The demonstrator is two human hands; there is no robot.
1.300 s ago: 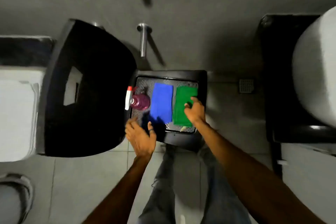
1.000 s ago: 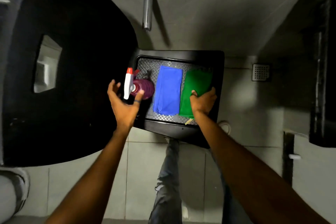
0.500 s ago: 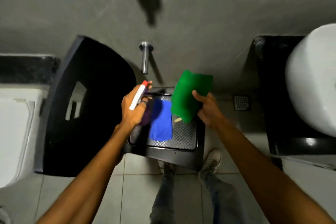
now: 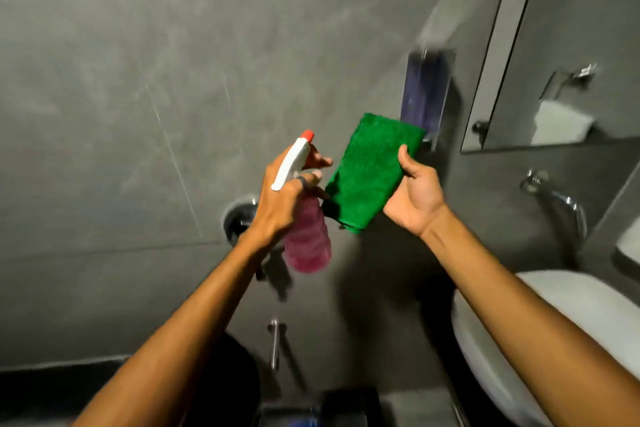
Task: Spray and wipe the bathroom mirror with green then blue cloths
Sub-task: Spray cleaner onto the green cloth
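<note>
Mirror (image 4: pixel 554 45) cropped at edge; hands grip spray bottle (image 4: pixel 306 239), green cloth (image 4: pixel 370 177).

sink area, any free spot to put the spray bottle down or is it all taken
Little flat room shows. The white basin rim below the tap looks bare. Between the left hand with the spray bottle and the right hand with the green cloth it is crowded.

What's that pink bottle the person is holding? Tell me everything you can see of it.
The spray bottle has a see-through body that looks pink from the liquid inside, a white plastic trigger head and a red nozzle tip at the top. It looks like plastic. The left hand grips it round the neck, held up in the air in front of the grey wall, tilted slightly, nozzle uppermost. Its shoulder sits right beside the green cloth; whether they touch is unclear.
</note>
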